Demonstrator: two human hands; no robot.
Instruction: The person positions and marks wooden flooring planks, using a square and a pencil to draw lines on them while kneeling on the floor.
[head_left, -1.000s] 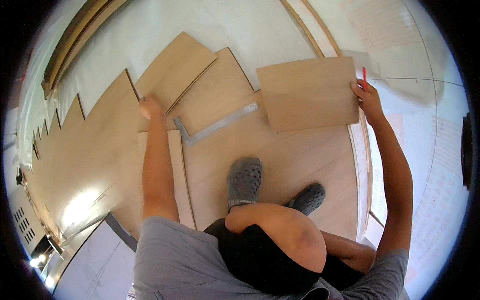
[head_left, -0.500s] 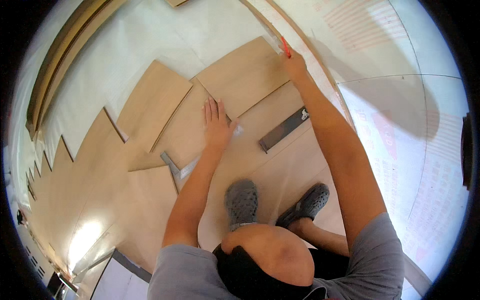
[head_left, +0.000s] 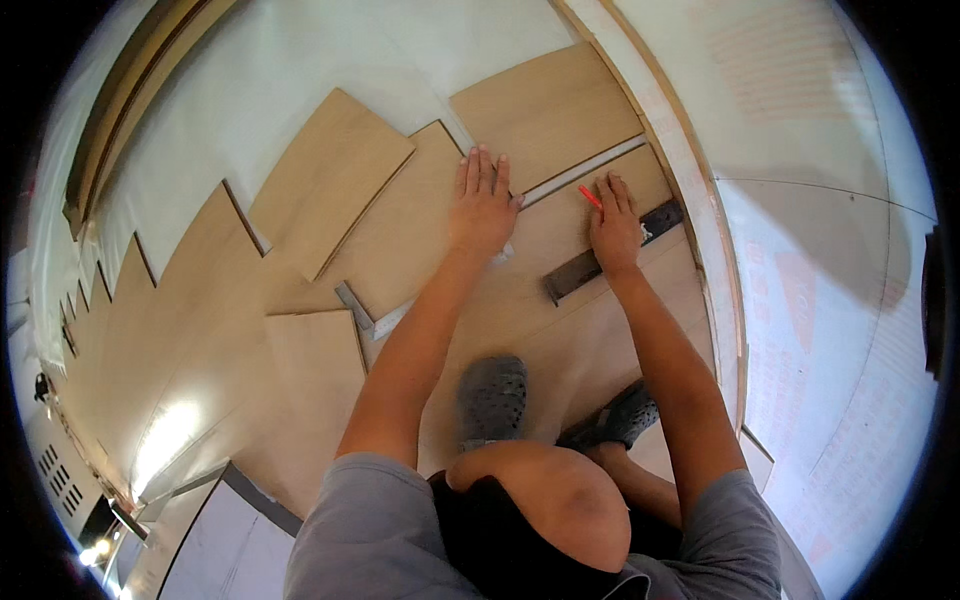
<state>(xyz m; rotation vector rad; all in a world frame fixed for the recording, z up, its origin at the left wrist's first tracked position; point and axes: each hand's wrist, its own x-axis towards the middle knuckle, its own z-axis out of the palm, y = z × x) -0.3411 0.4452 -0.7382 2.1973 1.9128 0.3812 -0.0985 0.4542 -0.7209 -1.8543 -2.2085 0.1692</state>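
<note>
My left hand lies flat on a wood floor plank, fingers stretched, near the plank's end. My right hand rests on the laid plank to the right, with a thin red pencil sticking out by its thumb side. Beyond both hands is a loose plank, separated by a narrow gap from the planks nearer me. A dark flat metal bar with a bent end lies by my right wrist. Partly under my left forearm is a metal square.
Another loose plank rests askew on the left. A short board lies nearer. White underlay sheet covers the floor beyond the stepped plank ends. A long wood-edged strip runs along the right; stacked long strips lie far left.
The loose plank has shifted away, leaving a gap beside the laid planks. My right hand has come back from its far corner onto the nearer plank. The view has shifted slightly.
</note>
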